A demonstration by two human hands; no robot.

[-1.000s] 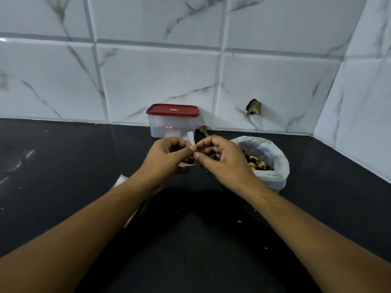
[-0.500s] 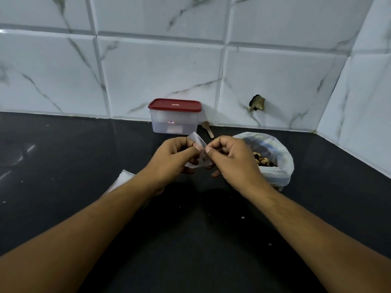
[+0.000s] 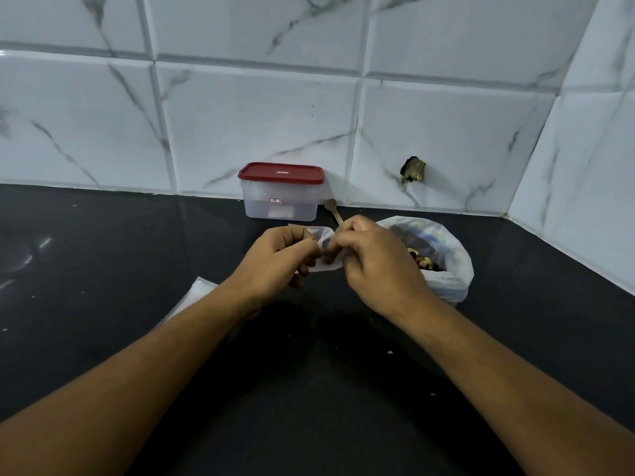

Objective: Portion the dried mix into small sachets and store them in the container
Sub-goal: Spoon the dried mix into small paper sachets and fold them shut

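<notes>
While both hands pinch it: sachet, in front of the container.
Left hand: gripping sachet.
Right hand: gripping sachet.
Mix bag: right of container, apparently open.

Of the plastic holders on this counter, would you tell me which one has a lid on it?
The clear container by the tiled wall, shut under a red lid. The bag of dried mix gapes open, and the sachet has no lid.
</notes>
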